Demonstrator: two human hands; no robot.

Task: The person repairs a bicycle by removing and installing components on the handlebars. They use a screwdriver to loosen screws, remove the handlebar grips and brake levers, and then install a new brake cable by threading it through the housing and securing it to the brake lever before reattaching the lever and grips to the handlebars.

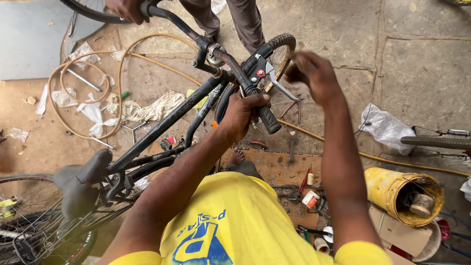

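Right hand (pixel 310 73) smeared by motion, fingers and anything pinched in them unreadable; left hand (pixel 244 114) wrapped over the grip (pixel 269 119), hiding its upper end and the bar under the palm; other person (pixel 223 17) cut at the top edge, only legs and one hand on the far bar end showing; rear wheel (pixel 34 223) cropped by left and bottom edges; second bike (pixel 436 141) cropped at right; bucket (pixel 392 189) contents too dim to name; small tools on the board (pixel 274 167) too tiny to identify.
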